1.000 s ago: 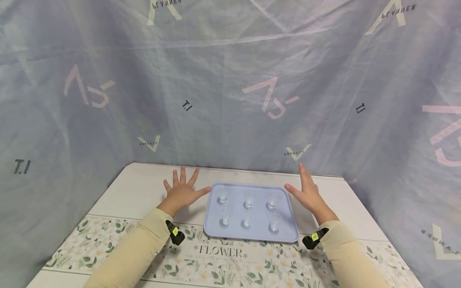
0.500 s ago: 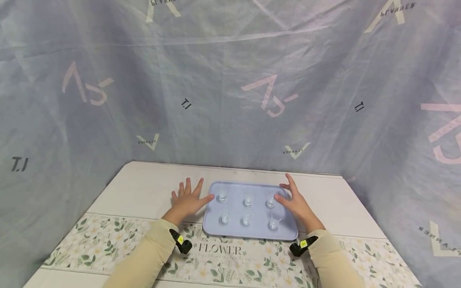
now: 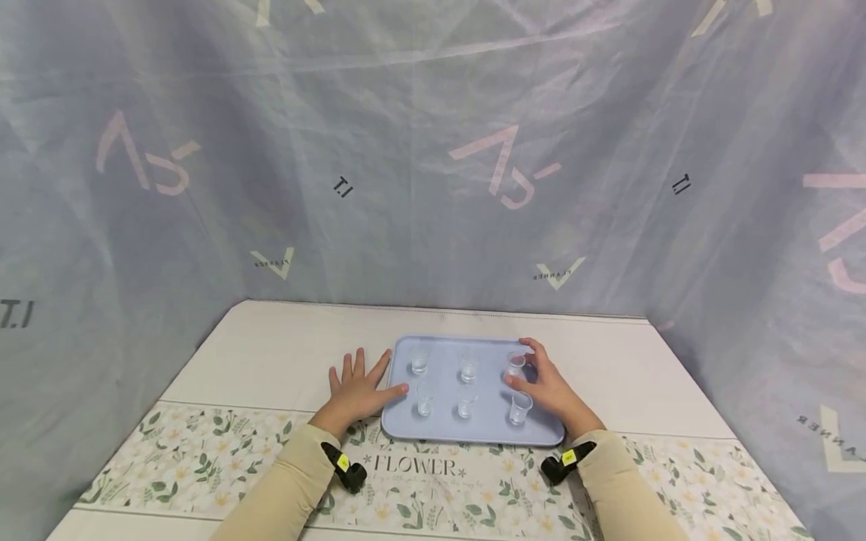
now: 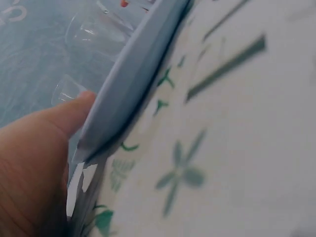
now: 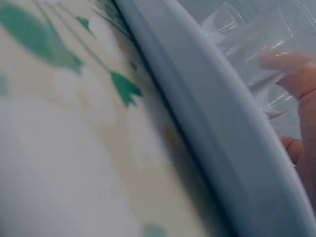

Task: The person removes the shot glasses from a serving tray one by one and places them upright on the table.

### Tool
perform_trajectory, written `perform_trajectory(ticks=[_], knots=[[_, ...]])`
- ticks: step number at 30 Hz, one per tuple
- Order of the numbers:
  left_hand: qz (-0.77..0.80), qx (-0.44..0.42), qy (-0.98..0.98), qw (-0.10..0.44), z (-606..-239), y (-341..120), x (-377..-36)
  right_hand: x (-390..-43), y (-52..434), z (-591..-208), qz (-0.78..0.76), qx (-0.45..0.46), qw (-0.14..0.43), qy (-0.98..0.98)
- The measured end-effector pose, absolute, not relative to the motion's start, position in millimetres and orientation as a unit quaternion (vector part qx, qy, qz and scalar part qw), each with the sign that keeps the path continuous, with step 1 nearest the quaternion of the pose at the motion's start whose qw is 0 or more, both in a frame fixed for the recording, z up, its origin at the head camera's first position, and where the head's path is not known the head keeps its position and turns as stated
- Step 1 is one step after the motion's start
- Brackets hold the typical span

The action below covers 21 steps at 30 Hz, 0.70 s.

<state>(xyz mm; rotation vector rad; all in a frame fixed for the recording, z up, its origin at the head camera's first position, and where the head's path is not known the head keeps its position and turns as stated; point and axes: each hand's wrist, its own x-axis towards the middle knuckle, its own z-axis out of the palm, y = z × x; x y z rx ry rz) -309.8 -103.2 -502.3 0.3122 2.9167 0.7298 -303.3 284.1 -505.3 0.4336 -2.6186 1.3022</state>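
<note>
A pale blue tray [image 3: 440, 430] bears several small clear shot glasses in two rows. At its back right corner, my right hand [image 3: 551, 389] has thumb and fingers curled around one shot glass [image 3: 516, 362]. Just in front stands another shot glass [image 3: 520, 409], close to the thumb. My left hand [image 3: 356, 393] lies at the tray's left edge with fingers spread, its thumb reaching over the rim near the front left shot glass [image 3: 424, 404]. In the left wrist view the thumb [image 4: 74, 111] crosses the tray wall. The right wrist view shows the right thumb [image 5: 286, 61] against clear glass.
The tray rests on a white table [image 3: 284, 338] with a flowered cloth band [image 3: 203, 458] lettered FLOWER across the front. Grey-blue printed curtains [image 3: 406, 188] hang behind and at both sides. Each wrist carries a small black camera [image 3: 346, 469].
My right hand has moved left and inward over the tray and closed around the back right shot glass. The left hand has come down and right, its thumb now over the tray's edge.
</note>
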Motion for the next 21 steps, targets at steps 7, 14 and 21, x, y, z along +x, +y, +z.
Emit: perform_trajectory(ticks=[7, 14, 21], knots=[[0.211, 0.121, 0.969, 0.040, -505.1, -104.0, -308.2, -306.6, 284.6, -508.6, 0.387, 0.216, 0.154, -0.883], [0.192, 0.130, 0.972, 0.036, -509.7, -103.3, -304.9, -305.2, 287.0, -512.3, 0.330, 0.258, 0.194, -0.887], [0.198, 0.134, 0.970, 0.035, -506.6, -105.0, -306.9, -305.6, 287.2, -510.9, 0.355, 0.222, 0.166, -0.893]])
